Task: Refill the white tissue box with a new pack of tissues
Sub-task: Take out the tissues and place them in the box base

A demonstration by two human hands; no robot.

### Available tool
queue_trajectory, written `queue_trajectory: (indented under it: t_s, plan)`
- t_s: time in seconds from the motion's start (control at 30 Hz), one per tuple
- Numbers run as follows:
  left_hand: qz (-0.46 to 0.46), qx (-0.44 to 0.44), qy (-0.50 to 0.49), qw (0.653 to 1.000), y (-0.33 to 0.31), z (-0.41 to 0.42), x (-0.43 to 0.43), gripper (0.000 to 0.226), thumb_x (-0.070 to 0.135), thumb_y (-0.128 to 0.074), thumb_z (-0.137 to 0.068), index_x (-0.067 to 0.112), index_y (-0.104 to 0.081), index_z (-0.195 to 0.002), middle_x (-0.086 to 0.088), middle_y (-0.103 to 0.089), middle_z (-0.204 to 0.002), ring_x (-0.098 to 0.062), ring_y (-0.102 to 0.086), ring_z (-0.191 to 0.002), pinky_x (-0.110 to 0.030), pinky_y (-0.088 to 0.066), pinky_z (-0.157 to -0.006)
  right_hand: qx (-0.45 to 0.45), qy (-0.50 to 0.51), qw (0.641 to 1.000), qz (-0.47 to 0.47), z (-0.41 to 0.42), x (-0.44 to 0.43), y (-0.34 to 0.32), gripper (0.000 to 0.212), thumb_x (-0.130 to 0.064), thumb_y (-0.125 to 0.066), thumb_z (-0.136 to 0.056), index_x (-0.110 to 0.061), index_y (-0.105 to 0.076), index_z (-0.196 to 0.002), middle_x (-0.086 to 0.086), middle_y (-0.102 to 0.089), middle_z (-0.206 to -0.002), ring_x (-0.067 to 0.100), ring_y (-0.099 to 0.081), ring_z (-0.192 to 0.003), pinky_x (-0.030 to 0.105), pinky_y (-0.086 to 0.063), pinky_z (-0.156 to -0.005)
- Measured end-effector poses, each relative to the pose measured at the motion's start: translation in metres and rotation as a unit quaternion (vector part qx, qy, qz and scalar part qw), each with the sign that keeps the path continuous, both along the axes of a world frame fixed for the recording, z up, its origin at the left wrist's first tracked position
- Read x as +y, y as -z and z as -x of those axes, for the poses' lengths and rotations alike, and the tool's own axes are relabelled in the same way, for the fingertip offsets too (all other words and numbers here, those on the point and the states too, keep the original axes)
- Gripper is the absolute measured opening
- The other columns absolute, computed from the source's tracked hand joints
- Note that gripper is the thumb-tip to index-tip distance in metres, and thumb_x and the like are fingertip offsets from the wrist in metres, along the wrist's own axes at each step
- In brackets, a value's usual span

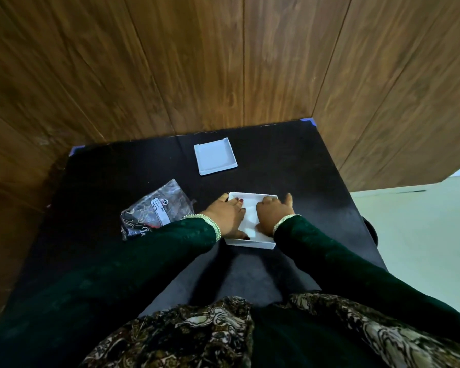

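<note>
White tissue box (250, 244) on the black table (117, 176), near the middle, open side up, square-looking, so no clear long axis; near edge roughly square to the body. Left hand (227, 217) spread flat, pressing into the box; right hand (272, 212) loosely curled, knuckles inside, gripping nothing visible. Lid (215, 159) flat farther back, well apart; crumpled clear wrapper (156, 208) to the left.
</note>
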State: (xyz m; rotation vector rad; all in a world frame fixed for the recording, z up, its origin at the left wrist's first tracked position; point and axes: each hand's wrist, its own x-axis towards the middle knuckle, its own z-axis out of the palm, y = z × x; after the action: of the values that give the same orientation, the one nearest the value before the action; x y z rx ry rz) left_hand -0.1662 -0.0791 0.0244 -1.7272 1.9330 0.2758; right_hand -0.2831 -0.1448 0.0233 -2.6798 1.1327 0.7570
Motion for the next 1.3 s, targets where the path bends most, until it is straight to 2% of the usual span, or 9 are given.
queue_trajectory:
  t_s: [0.17,0.5,0.67,0.9,1.0,1.07,1.13,1.2,1.3]
  plan:
    - [-0.007,-0.060,0.021,0.998,-0.008,0.005,-0.009,0.067,0.064,-0.041,-0.084,0.009,-0.059,-0.119,-0.013,-0.059,-0.128,-0.027,-0.050,-0.123,-0.049,-0.012,-0.116,0.000,-0.009,1.000,0.028,0.000,-0.006,0.000,0.045,-0.014,-0.047,-0.088,-0.007,-0.045,-0.133,0.014,-0.040,-0.143,0.028,-0.035,-0.136,0.067,-0.002,-0.111]
    - [-0.102,-0.194,-0.012,0.976,0.001,0.021,-0.020,0.051,0.038,-0.030,-0.097,0.013,-0.036,-0.141,-0.010,-0.032,-0.153,-0.025,-0.025,-0.143,-0.054,0.001,-0.118,0.047,-0.008,0.998,0.032,0.000,0.006,-0.003,0.053,-0.014,-0.044,-0.091,-0.003,-0.034,-0.142,0.016,-0.025,-0.154,0.028,-0.011,-0.147,0.069,0.003,-0.109]
    - [-0.034,-0.158,0.004,0.987,-0.021,0.031,-0.015,0.021,0.027,-0.050,-0.091,0.021,-0.066,-0.101,0.000,-0.069,-0.111,-0.024,-0.058,-0.109,-0.056,-0.009,-0.116,0.019,-0.055,0.997,0.055,0.007,0.003,-0.010,0.037,-0.009,-0.044,-0.089,-0.009,-0.054,-0.124,0.013,-0.047,-0.140,0.030,-0.028,-0.141,0.068,0.000,-0.111]
    - [-0.100,-0.198,-0.033,0.975,-0.023,0.038,-0.017,0.035,0.030,-0.037,-0.096,0.022,-0.055,-0.125,0.001,-0.055,-0.135,-0.025,-0.040,-0.133,-0.048,-0.008,-0.118,0.063,-0.066,0.995,0.050,0.005,-0.001,-0.003,0.062,-0.011,-0.037,-0.094,-0.003,-0.012,-0.150,0.010,-0.009,-0.161,0.023,-0.004,-0.149,0.069,0.002,-0.111]
    - [-0.074,-0.110,-0.105,0.986,-0.010,0.034,-0.013,0.043,0.031,-0.035,-0.096,0.014,-0.046,-0.134,-0.005,-0.048,-0.142,-0.025,-0.036,-0.136,-0.032,-0.021,-0.113,0.107,-0.078,0.990,0.054,0.002,-0.001,-0.005,0.062,-0.017,-0.037,-0.096,-0.002,-0.010,-0.150,0.012,-0.007,-0.161,0.024,0.001,-0.150,0.070,0.002,-0.110]
    - [0.036,0.072,-0.264,0.961,0.006,0.031,-0.005,0.055,0.018,-0.037,-0.095,0.002,-0.022,-0.145,-0.014,-0.033,-0.151,-0.027,-0.030,-0.141,0.001,-0.023,-0.082,0.130,-0.086,0.986,0.061,0.000,0.000,-0.006,0.060,-0.020,-0.036,-0.097,-0.002,-0.013,-0.149,0.014,-0.008,-0.161,0.026,0.002,-0.149,0.070,0.003,-0.110]
    - [0.108,0.153,-0.388,0.902,0.012,0.035,-0.001,0.067,0.009,-0.038,-0.092,0.003,-0.002,-0.148,-0.016,-0.020,-0.156,-0.030,-0.024,-0.143,0.002,-0.017,-0.064,0.150,-0.096,0.982,0.066,0.000,0.001,-0.008,0.056,-0.023,-0.036,-0.097,-0.005,-0.021,-0.149,0.015,-0.012,-0.160,0.027,0.002,-0.149,0.070,0.002,-0.110]
    - [0.111,0.234,-0.469,0.844,0.013,0.037,0.003,0.071,0.008,-0.038,-0.092,0.004,0.004,-0.148,-0.015,-0.015,-0.157,-0.030,-0.019,-0.144,0.001,-0.015,-0.074,0.158,-0.106,0.979,0.074,-0.002,0.001,-0.006,0.052,-0.024,-0.038,-0.096,-0.009,-0.032,-0.146,0.014,-0.020,-0.158,0.028,-0.001,-0.149,0.070,0.001,-0.110]
    - [0.104,0.212,-0.424,0.874,0.021,0.039,-0.002,0.059,0.005,-0.024,-0.093,0.005,-0.003,-0.148,-0.014,-0.021,-0.156,-0.029,-0.022,-0.144,0.003,-0.019,-0.062,0.145,-0.117,0.979,0.086,-0.002,-0.001,-0.002,0.047,-0.022,-0.043,-0.095,-0.010,-0.042,-0.140,0.013,-0.030,-0.154,0.029,-0.007,-0.148,0.067,-0.003,-0.112]
